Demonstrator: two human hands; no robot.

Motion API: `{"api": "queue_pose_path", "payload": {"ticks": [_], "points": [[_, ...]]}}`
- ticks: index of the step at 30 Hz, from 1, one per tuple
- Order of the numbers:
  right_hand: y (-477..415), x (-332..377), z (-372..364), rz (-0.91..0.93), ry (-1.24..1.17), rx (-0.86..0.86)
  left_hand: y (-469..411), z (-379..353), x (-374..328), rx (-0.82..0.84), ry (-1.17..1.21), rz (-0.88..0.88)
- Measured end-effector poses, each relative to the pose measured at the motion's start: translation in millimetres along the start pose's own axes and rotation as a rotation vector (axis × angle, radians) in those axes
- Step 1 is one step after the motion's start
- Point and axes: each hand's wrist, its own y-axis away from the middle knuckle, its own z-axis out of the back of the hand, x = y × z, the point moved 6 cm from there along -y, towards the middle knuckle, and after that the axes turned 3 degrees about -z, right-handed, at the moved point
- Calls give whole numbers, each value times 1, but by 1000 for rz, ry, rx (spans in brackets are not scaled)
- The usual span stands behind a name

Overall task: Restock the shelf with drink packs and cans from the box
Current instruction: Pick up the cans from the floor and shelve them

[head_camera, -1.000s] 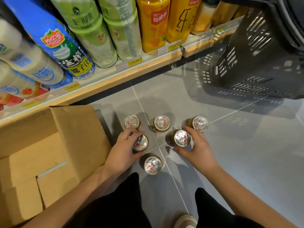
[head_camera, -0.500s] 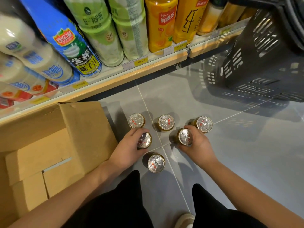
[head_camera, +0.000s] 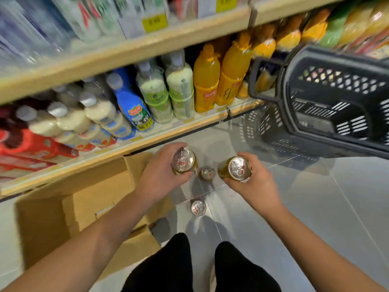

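My left hand (head_camera: pixel 160 175) grips a gold can (head_camera: pixel 183 161) with a silver top, lifted off the floor. My right hand (head_camera: pixel 255 182) grips a second gold can (head_camera: pixel 236 168) at the same height. Two more cans stand on the grey tile floor: one (head_camera: pixel 207 173) between my hands, one (head_camera: pixel 198 208) nearer my knees. An open cardboard box (head_camera: pixel 84 203) sits on the floor at my left. The wooden shelf (head_camera: pixel 179 129) ahead holds bottled drinks; a higher shelf (head_camera: pixel 147 47) is blurred.
A black plastic shopping basket (head_camera: pixel 336 102) hangs at the upper right, close to the shelf's edge. Orange juice bottles (head_camera: pixel 219 81) and pale milk-drink bottles (head_camera: pixel 101 114) fill the lower shelf. My knees in black trousers (head_camera: pixel 200 266) are at the bottom.
Both hands have lifted a can each off the floor. The view has tilted up, so two shelf levels show and the other floor cans are hidden or out of sight.
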Motion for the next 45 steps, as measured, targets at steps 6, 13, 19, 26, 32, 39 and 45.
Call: {"api": "queue_pose_path", "payload": {"ticks": [6, 13, 19, 26, 32, 39, 45], "points": [[46, 175, 134, 33, -98, -21, 21, 149, -151, -126, 16, -60], [126, 387, 308, 200, -171, -92, 68, 341, -335, -233, 81, -90], [208, 517, 416, 403, -212, -198, 126, 475, -472, -392, 92, -220], [272, 587, 469, 540, -256, -254, 191, 559, -550, -482, 244, -338], [295, 603, 475, 551, -344, -237, 223, 582, -568, -525, 249, -340], [299, 621, 481, 602, -353, -204, 234, 590, -576, -532, 196, -345], [286, 644, 481, 681, -349, -155, 230, 605, -575, -607, 157, -317]]}}
